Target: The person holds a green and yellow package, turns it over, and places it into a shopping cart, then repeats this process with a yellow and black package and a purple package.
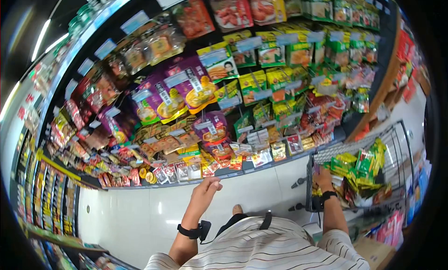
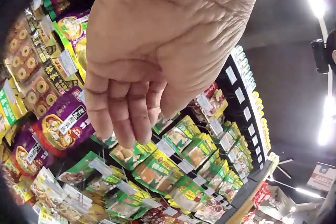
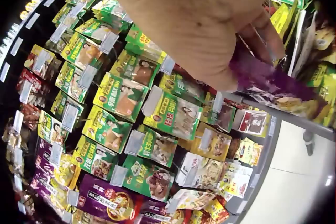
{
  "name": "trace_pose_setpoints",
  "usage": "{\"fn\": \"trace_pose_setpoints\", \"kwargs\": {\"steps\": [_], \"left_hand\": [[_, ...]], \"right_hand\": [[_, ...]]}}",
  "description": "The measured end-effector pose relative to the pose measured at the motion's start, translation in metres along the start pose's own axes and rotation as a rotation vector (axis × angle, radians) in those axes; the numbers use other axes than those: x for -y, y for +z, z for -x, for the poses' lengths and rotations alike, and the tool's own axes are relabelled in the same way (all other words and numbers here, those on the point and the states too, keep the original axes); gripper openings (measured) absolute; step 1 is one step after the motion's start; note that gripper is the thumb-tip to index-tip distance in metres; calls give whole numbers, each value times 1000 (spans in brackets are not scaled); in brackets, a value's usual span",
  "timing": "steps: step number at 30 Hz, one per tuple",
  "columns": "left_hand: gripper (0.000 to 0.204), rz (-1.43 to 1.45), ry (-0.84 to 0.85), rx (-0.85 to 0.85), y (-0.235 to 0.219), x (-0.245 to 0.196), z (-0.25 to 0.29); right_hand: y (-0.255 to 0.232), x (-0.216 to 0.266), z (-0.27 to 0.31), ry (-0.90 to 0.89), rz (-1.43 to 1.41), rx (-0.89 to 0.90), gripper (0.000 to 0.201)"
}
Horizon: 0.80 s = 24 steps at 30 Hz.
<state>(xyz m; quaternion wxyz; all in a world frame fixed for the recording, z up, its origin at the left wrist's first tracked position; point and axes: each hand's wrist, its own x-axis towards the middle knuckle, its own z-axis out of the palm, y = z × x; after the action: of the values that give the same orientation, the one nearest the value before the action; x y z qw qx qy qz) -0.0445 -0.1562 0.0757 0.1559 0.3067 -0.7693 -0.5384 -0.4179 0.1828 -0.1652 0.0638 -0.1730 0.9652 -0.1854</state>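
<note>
My left hand [image 1: 210,185] [image 2: 128,119] is raised toward the lower rows of the snack wall, fingers loosely curled and holding nothing. The nearest goods to it are purple packets [image 2: 63,124] and green packets [image 2: 157,171] hanging on pegs. My right hand [image 1: 323,177] [image 3: 247,50] is at the near edge of a wire shopping cart [image 1: 401,139] and grips a purple packet [image 3: 262,77] over the cart's grey rim [image 3: 286,115]. The cart holds a heap of green and yellow packets [image 1: 361,167].
A tall curved wall of hanging snack packets [image 1: 261,83] with price tags fills the view ahead. More racks [image 1: 46,195] stand at the left. White tiled floor [image 1: 140,209] lies below the shelf. A cardboard box [image 1: 375,251] sits at the lower right.
</note>
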Motion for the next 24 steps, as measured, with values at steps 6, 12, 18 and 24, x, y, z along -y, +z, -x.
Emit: {"fn": "trace_pose_setpoints", "kwargs": {"steps": [6,12,18,24], "left_hand": [[30,68,-5,-56,3,8,19],[29,83,25,-61,8,4,19],[28,86,115,16,20,-3,3],[29,51,236,148,56,-39,-20]], "right_hand": [[-7,-2,0,-35,32,-21,26],[-34,-19,-23,-267,-142,-252,20],[-174,49,-1,-261,-653,-104,25],[-266,122,46,-251,-1028,-139,17]]}}
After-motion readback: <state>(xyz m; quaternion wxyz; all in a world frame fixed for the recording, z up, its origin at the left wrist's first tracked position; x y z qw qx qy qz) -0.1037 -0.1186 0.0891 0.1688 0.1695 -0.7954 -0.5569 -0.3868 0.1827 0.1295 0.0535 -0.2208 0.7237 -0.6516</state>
